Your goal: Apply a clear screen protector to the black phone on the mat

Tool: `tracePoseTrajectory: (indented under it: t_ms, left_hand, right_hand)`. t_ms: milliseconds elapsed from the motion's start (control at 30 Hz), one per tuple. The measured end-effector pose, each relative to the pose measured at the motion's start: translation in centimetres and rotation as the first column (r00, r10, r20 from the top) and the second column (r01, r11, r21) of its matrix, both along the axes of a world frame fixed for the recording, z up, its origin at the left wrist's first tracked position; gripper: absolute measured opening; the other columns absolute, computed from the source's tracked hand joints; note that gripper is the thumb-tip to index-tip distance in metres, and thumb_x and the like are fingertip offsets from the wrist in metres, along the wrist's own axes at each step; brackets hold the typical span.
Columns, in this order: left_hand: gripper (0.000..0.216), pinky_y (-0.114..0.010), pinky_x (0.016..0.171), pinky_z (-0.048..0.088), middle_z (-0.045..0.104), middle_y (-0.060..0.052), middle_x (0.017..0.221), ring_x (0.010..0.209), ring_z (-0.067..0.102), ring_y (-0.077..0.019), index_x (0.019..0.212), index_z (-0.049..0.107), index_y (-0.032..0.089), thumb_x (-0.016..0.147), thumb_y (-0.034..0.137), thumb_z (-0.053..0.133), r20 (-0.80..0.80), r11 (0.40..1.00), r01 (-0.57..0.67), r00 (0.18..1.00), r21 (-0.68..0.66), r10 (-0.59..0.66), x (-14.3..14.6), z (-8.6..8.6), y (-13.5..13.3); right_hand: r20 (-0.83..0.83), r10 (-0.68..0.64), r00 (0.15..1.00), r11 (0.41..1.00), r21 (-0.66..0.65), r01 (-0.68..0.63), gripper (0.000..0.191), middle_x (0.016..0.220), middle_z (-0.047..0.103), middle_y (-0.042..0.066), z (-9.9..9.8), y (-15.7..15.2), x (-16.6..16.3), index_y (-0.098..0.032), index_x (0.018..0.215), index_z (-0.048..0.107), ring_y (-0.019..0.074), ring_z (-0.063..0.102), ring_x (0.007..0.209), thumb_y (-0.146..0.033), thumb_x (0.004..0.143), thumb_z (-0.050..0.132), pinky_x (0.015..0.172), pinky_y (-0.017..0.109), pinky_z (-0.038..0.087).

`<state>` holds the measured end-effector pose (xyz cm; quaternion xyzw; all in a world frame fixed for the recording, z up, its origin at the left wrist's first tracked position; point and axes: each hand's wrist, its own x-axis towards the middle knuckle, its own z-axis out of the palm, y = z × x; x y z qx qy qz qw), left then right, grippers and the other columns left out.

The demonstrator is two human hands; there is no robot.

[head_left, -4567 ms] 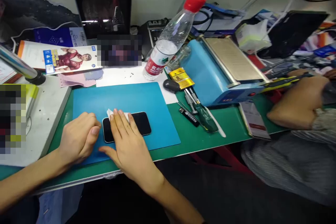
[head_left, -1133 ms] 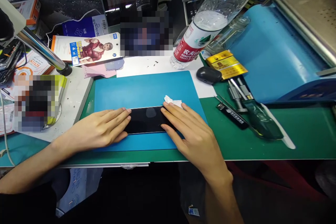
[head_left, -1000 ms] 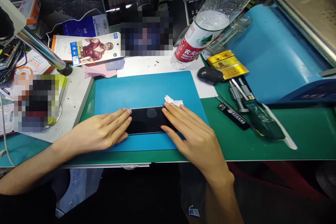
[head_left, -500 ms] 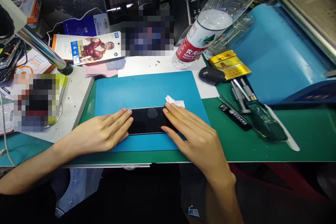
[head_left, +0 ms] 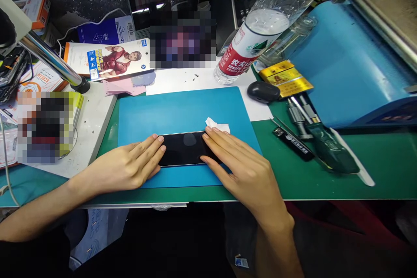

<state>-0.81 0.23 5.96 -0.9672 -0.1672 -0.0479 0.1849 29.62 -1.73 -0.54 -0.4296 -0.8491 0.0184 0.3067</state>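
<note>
A black smartphone (head_left: 180, 152) lies lengthwise on a blue mat (head_left: 176, 108), its dark glass face up with a hazy spot near the middle. My left hand (head_left: 132, 165) holds its left end, fingers together over the top and the thumb low at the near side. Over the right end lies my right hand (head_left: 243, 163), fingers at the far edge and thumb towards the near edge, gripping it. Both ends of the phone are hidden beneath the hands. A scrap of white paper (head_left: 217, 125) sits just beyond my right fingertips.
Right of the mat lie a black oval case (head_left: 263, 91), a yellow box (head_left: 286, 79) and a green-handled tool (head_left: 332, 147). A large water bottle (head_left: 241, 54) stands behind. At left are a lamp post (head_left: 55, 61) and a white board (head_left: 94, 117). Blue equipment (head_left: 352, 65) fills the right.
Both hands keep their places on the phone, with no clear movement. The view has shifted very slightly.
</note>
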Motion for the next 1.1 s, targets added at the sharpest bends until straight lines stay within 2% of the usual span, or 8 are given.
tracePoseTrajectory:
  t_ms: [233, 433, 667, 867, 1100]
  left_hand:
    - [0.04, -0.042, 0.106, 0.065, 0.07, -0.027, 0.139, 0.132, 0.071, -0.0346, 0.138, 0.064, -0.006, 0.109, 0.021, 0.063, 0.012, 0.999, 0.003, 1.0, -0.047, -0.002, -0.11, -0.09, 0.13]
    - [0.045, -0.04, 0.1, 0.068, 0.065, -0.028, 0.146, 0.137, 0.067, -0.0346, 0.143, 0.061, -0.006, 0.111, 0.026, 0.059, 0.019, 0.991, -0.072, 0.997, -0.112, 0.074, -0.34, -0.1, 0.35]
    - [0.039, -0.039, 0.099, 0.068, 0.07, -0.028, 0.137, 0.129, 0.072, -0.0341, 0.136, 0.065, -0.007, 0.111, 0.023, 0.059, -0.008, 1.0, 0.006, 1.0, -0.01, -0.006, -0.2, -0.28, 0.39]
    - [0.043, -0.041, 0.102, 0.067, 0.07, -0.032, 0.135, 0.129, 0.071, -0.0377, 0.136, 0.063, -0.011, 0.107, 0.02, 0.066, -0.026, 0.999, 0.048, 0.999, 0.026, -0.047, -0.19, -0.38, 0.32]
    - [0.043, -0.039, 0.1, 0.068, 0.071, -0.03, 0.133, 0.127, 0.072, -0.0369, 0.135, 0.063, -0.011, 0.108, 0.022, 0.066, -0.045, 0.992, 0.1, 0.994, 0.08, -0.097, -0.36, -0.52, 0.54]
  right_hand:
    - [-0.002, 0.004, 1.0, 1.0, 0.009, -0.004, 0.055, 0.149, 0.068, 0.015, -0.02, 0.08, -0.03, -0.014, 0.152, 0.059, 0.0287, 0.067, 0.139, -0.014, 0.099, 0.074, 0.12, 0.049, 0.057]
    - [0.01, 0.014, 1.0, 1.0, 0.024, -0.014, 0.049, 0.147, 0.069, 0.017, 0.15, -0.01, 0.01, -0.01, 0.146, 0.063, 0.0293, 0.068, 0.137, -0.013, 0.099, 0.075, 0.119, 0.048, 0.058]
    - [0.02, 0.006, 1.0, 1.0, 0.026, -0.007, 0.048, 0.148, 0.068, 0.016, 0.0, 0.04, -0.04, -0.01, 0.145, 0.063, 0.029, 0.068, 0.138, -0.015, 0.099, 0.075, 0.119, 0.047, 0.058]
    - [0.03, 0.008, 1.0, 1.0, 0.013, -0.008, 0.049, 0.15, 0.067, 0.017, -0.09, 0.07, 0.09, -0.008, 0.146, 0.063, 0.029, 0.066, 0.14, -0.014, 0.099, 0.076, 0.122, 0.046, 0.055]
    - [0.027, 0.016, 1.0, 1.0, 0.016, -0.016, 0.05, 0.15, 0.067, 0.017, -0.07, 0.04, 0.17, -0.008, 0.146, 0.062, 0.0284, 0.066, 0.14, -0.014, 0.098, 0.076, 0.123, 0.045, 0.055]
